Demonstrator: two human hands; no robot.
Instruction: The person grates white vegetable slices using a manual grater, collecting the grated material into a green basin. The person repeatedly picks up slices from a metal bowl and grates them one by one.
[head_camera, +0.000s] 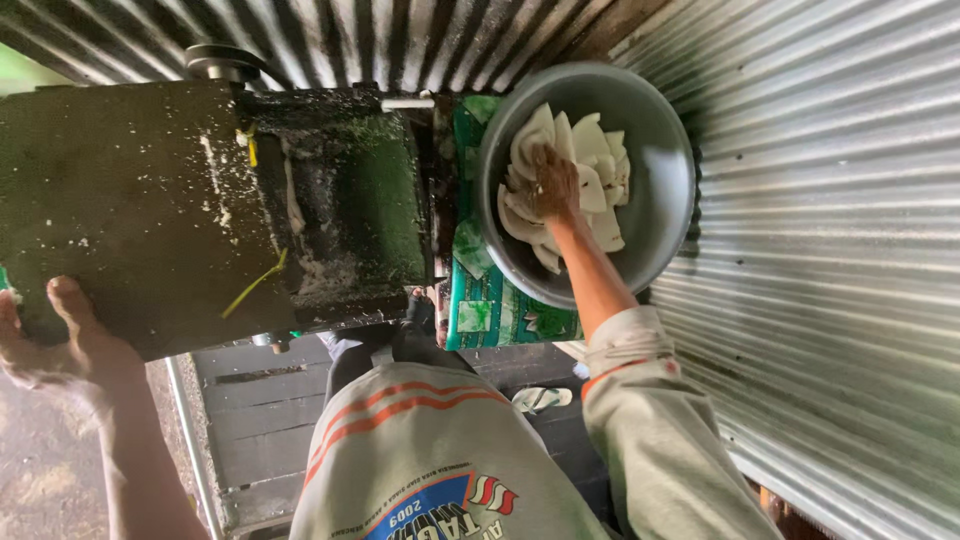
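Right hand (553, 183) reaches into the grey metal basin (665, 190), fingers closed on the white coconut pieces (590, 160) heaped there beside the grating machine (200, 200), whose edge the open left hand (55, 345) braces, evidently for steadiness.

The person wears a pale grey shirt (440, 460) with two orange stripes curving across the chest, lower centre of the frame. Below them sits a blue patch with a small red-and-white striped emblem and some print. The right sleeve (650, 420) — same grey, an orange band near its cuff — is pushed up the forearm. The left arm, lower left, is bare — no sleeve shows.
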